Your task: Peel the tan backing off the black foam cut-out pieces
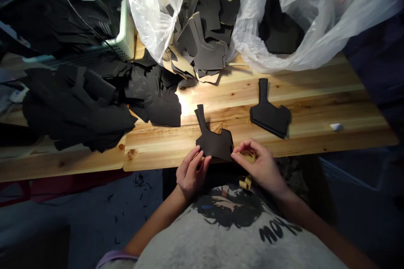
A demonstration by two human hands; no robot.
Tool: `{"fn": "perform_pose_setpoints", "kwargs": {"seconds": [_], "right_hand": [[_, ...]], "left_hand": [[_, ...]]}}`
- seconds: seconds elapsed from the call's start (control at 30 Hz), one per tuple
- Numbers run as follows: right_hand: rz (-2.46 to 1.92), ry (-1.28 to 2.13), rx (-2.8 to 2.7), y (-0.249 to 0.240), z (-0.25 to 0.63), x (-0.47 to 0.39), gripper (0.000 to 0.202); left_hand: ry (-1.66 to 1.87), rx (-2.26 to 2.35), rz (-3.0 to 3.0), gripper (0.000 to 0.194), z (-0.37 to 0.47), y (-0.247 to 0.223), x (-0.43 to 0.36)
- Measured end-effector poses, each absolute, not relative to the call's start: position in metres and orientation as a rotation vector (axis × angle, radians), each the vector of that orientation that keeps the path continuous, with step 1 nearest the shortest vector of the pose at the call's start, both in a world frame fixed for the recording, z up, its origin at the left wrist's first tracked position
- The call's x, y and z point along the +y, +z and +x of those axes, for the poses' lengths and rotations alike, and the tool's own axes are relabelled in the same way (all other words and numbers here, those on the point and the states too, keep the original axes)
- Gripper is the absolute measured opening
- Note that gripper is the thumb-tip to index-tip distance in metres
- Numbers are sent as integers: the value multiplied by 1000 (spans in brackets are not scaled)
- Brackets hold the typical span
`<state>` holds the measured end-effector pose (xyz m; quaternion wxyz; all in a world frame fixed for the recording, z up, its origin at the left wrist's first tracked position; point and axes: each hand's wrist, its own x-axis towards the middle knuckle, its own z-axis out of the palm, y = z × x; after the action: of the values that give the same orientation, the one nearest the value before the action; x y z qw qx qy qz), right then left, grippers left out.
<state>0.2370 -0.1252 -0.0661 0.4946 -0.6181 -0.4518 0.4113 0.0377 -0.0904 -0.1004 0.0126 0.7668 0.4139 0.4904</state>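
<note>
In the head view, the black piece [217, 143] lies flat at the near edge of the table [318, 101], right before the person, where both hands reach it easily. Its narrow neck points away, and a second neck shows just beside it, so there seem to be at least two layers, slightly out of line. The left hand [191, 172] has its grip clamped on the lower left edge, probably to steady the work. The right hand [260, 167] has thumb and forefinger together at the opposite lower corner; its curled palm holds tan scraps [249, 156], perhaps kept there to leave the fingertips free. A tan curl [245, 183] hangs near the lap.

To the right, a similar black shape [271, 113] lies well apart, seemingly set aside from the loose stock. A small white scrap [336, 127] sits beyond it.

Along the back, a pale basket [126, 35] holds heaped dark pieces, with a loose pile [78, 105] before it. A left plastic bag [154, 12] stands beside black and tan cutouts [205, 50]. A right plastic bag [252, 33] gapes open around more dark pieces; how many is hidden.
</note>
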Motion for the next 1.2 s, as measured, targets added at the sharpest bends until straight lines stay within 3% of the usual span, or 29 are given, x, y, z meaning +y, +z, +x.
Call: {"fn": "perform_pose_setpoints", "kwargs": {"seconds": [0.33, 1.2], "right_hand": [[-1612, 895, -1114, -69, 230, -130, 10], [-1686, 521, -1528, -71, 224, -132, 18]], "left_hand": [[1520, 1304, 2404, 31, 44, -108, -90], [1375, 1260, 2423, 30, 36, -111, -87]]}}
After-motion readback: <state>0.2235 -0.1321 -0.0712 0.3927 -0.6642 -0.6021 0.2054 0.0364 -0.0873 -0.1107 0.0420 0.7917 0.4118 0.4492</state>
